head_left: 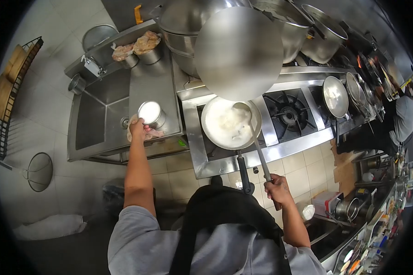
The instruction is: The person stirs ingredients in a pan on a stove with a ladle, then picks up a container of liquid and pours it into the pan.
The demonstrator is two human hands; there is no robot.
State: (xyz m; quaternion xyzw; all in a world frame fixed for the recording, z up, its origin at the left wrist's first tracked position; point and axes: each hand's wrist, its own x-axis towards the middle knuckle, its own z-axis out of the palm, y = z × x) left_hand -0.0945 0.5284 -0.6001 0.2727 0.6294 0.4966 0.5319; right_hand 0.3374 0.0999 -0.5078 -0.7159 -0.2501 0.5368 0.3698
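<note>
My left hand (pixel 137 129) is closed on the near side of a metal container (pixel 150 112) with white contents, at the right part of the steel counter. A pinkish cloth (pixel 155 133) lies under and beside that hand. My right hand (pixel 278 189) grips the handle of a long ladle (pixel 259 153). The ladle's bowl rests in the white, creamy liquid of a frying pan (pixel 212 139) on the stove's left burner. The pan's black handle (pixel 242 170) points toward me, and neither hand touches it.
A steel sink (pixel 98 120) lies at the left. Large pots (pixel 326 43) stand behind the stove. Right of the pan is a bare burner (pixel 289 114), then another pan (pixel 336 97). A person (pixel 403 121) is at the far right. A blurred disc hides the top middle.
</note>
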